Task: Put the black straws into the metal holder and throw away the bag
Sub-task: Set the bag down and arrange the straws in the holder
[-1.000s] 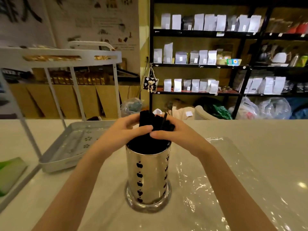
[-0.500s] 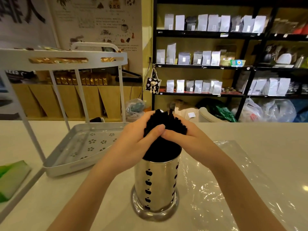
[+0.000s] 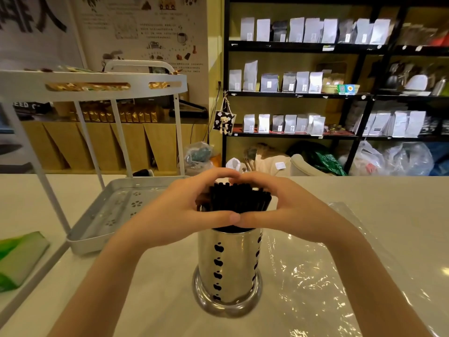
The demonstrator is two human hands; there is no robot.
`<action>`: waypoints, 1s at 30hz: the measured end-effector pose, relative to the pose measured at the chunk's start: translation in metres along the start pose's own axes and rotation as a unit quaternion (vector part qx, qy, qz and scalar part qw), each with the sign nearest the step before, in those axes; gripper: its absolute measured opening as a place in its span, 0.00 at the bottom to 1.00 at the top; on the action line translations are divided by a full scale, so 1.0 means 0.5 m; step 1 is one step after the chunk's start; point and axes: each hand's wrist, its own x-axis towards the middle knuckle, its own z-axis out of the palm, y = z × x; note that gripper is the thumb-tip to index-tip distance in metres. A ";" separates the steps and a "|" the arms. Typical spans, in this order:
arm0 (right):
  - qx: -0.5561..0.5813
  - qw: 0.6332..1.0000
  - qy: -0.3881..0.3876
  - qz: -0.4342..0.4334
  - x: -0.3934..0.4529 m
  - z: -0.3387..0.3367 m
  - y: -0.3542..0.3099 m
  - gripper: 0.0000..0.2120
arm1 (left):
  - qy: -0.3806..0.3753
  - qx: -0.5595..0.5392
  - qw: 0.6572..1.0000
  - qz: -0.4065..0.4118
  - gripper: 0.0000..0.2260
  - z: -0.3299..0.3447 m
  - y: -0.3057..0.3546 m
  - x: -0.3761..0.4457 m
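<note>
Head view: black straws (image 3: 239,198) stood bunched in the metal holder (image 3: 228,266) at frame centre, left hand (image 3: 192,212) and right hand (image 3: 286,210) cupped closed around their tops. Loading appeared nearly finished; the clear bag (image 3: 323,271), lower right, remained to discard.

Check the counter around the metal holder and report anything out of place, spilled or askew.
Nothing is spilled or tipped. The metal holder stands upright, both hands ringing the black straws above its rim. The only stray item is the clear plastic bag, lying flat and crinkled on the counter right of the holder, not yet thrown away.
</note>
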 end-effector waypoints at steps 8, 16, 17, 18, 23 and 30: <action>-0.057 0.995 0.072 -0.048 -0.021 -0.014 -0.028 0.21 | 0.005 0.072 0.997 0.017 0.27 -0.002 0.003 -0.011; -0.094 0.982 0.119 -0.110 -0.022 -0.007 -0.021 0.09 | 0.018 0.053 0.998 0.017 0.27 -0.003 0.007 -0.012; -0.095 0.981 0.123 -0.112 -0.023 -0.008 -0.021 0.08 | 0.020 0.056 0.998 0.017 0.27 -0.002 0.008 -0.012; -0.095 0.980 0.127 -0.117 -0.023 -0.009 -0.021 0.08 | 0.020 0.061 0.998 0.017 0.27 -0.001 0.008 -0.013; 0.003 0.965 0.190 -0.180 -0.037 -0.031 -0.029 0.09 | 0.030 0.052 0.997 0.037 0.26 0.005 0.002 -0.012; 0.184 0.830 0.458 -0.258 -0.059 -0.059 -0.048 0.05 | 0.086 0.045 0.992 0.079 0.15 0.016 0.002 -0.007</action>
